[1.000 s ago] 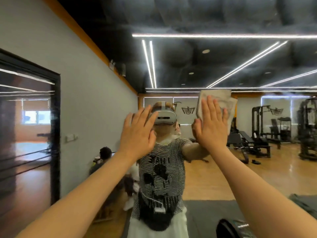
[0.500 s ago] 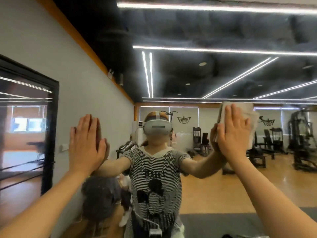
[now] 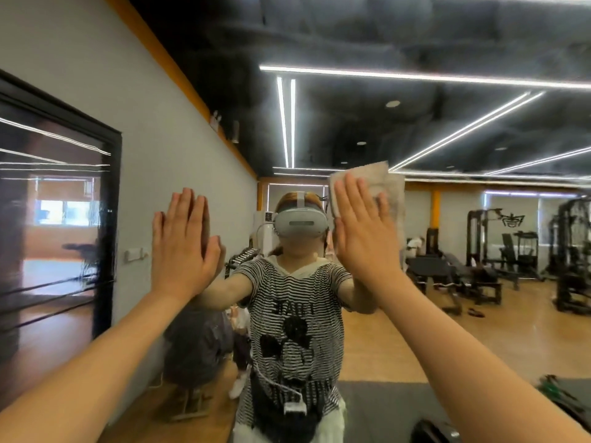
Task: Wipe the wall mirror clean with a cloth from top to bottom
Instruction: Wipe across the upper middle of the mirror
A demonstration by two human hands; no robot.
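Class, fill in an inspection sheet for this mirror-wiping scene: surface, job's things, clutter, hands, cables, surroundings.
Surface: wall mirror, reflecting a gym and the person wearing a headset.
Job's things: cloth, pale, flat against the glass at head height.
Clutter: nothing seen on the glass.
Hands: right hand presses the cloth with straight fingers; left hand flat on the mirror, holding nothing.
Cables: white cable in the reflection, running down the striped shirt.
Surroundings: dark framed panel on the grey wall at left; weight machines reflected at right.
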